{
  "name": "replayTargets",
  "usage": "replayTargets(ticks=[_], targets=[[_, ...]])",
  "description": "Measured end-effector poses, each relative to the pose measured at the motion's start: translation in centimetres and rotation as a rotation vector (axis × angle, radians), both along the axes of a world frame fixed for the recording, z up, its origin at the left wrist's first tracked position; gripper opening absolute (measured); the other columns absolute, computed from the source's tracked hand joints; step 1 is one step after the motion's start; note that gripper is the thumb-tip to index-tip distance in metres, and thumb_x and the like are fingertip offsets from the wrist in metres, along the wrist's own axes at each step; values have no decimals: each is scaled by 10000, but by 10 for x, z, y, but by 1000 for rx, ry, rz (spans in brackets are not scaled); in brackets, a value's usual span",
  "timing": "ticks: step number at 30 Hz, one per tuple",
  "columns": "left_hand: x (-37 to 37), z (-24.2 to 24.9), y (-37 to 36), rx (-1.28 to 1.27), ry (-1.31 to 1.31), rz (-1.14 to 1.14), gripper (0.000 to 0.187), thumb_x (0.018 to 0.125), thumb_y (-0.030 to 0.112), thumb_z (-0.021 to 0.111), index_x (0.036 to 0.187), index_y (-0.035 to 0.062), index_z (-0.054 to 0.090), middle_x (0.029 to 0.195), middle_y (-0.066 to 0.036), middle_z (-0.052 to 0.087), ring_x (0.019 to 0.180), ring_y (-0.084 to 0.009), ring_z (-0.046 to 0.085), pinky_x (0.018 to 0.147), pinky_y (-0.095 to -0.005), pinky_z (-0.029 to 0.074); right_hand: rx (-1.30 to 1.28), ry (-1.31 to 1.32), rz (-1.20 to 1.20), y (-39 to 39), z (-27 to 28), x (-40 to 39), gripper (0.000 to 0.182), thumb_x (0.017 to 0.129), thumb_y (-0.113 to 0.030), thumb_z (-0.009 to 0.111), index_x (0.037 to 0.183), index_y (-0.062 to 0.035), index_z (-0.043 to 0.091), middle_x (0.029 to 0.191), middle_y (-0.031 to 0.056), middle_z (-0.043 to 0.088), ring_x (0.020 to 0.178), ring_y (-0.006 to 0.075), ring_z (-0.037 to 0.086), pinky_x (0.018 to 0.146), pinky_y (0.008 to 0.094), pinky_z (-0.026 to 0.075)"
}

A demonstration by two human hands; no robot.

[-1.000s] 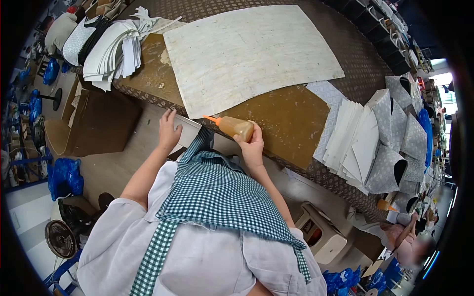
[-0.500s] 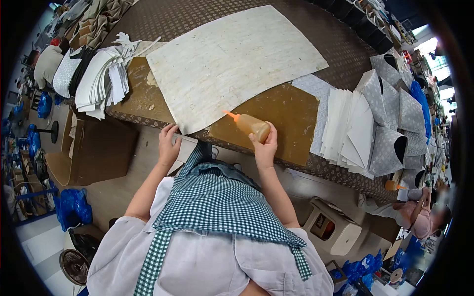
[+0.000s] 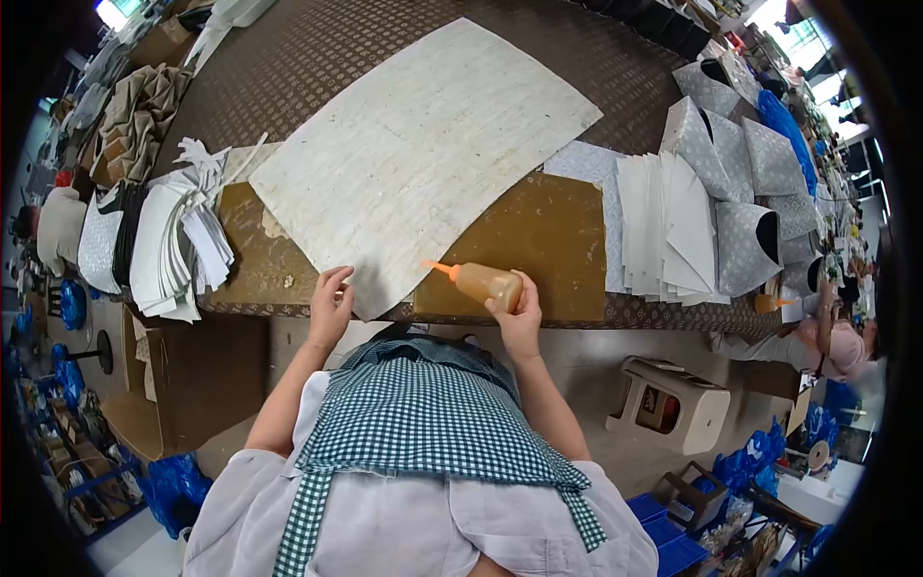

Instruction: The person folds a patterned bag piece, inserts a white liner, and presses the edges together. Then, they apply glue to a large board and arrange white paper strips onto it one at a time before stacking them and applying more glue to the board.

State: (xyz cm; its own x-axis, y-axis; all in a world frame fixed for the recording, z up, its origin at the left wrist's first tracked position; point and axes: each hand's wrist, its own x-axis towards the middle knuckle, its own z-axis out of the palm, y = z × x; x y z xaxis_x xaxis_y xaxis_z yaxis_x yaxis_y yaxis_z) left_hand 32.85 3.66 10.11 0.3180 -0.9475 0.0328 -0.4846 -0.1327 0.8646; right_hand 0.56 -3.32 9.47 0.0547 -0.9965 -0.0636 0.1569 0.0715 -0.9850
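Note:
My right hand (image 3: pixel 521 322) is wrapped round a squeeze bottle (image 3: pixel 487 285) of amber liquid with an orange nozzle. The bottle lies tilted almost level, its tip pointing left over the near corner of a large off-white sheet (image 3: pixel 433 144). Beside that same corner, on its left, is my left hand (image 3: pixel 332 303), open with loosely bent fingers and nothing in it. Under the sheet lies a brown board (image 3: pixel 538 240), which shows on both sides of it.
On the left of the patterned table (image 3: pixel 317 58) is a stack of white pieces (image 3: pixel 173 240). At right stand more white sheets (image 3: pixel 663 226) and grey patterned box shapes (image 3: pixel 748 245). A cardboard box (image 3: pixel 212 385) and a plastic stool (image 3: pixel 668 404) are below. A person (image 3: pixel 841 346) is at far right.
The view has shifted, turning the table in the frame. My left hand has come up from the table edge to beside the sheet's corner. The bottle stays in my right hand, held more level.

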Motion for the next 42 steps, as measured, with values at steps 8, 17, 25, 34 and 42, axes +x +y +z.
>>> replayTargets(ticks=[8,17,25,34,42], targets=[[21,13,-19,72,32,-152,320,875,1,562,1184,64,612,1206,-79,540,839,-138,581,743,-260,507,-80,-9,-498,-111,-15,-27,624,772,52,725,1311,-35,422,1229,80,528,1113,168,530,969,297,433],[15,13,-40,195,215,-254,276,891,8,559,1159,22,621,1111,-86,604,831,-154,630,764,-264,515,74,-64,-337,10,-13,32,624,780,28,732,1319,-44,426,1188,68,563,1097,172,548,974,314,430],[-99,38,-81,500,992,-730,550,932,204,616,1389,-2,387,1236,-95,581,1030,-161,610,821,-277,523,363,-681,-368,41,34,47,409,964,-239,572,1301,-41,451,1222,82,566,1066,188,605,856,320,555],[-217,46,-102,480,745,-802,557,795,173,777,1238,15,479,1125,-79,603,1024,-166,602,868,-301,512,436,-236,-308,83,32,-24,501,937,-290,614,1325,-18,449,1189,100,596,1038,196,620,870,310,519],[-326,46,-90,79,142,-1289,715,682,255,850,1256,16,497,1170,-120,547,1102,-252,558,962,-358,458,70,587,-573,108,21,-115,728,686,-232,819,1310,-89,473,1239,128,547,1150,317,533,990,394,434]])
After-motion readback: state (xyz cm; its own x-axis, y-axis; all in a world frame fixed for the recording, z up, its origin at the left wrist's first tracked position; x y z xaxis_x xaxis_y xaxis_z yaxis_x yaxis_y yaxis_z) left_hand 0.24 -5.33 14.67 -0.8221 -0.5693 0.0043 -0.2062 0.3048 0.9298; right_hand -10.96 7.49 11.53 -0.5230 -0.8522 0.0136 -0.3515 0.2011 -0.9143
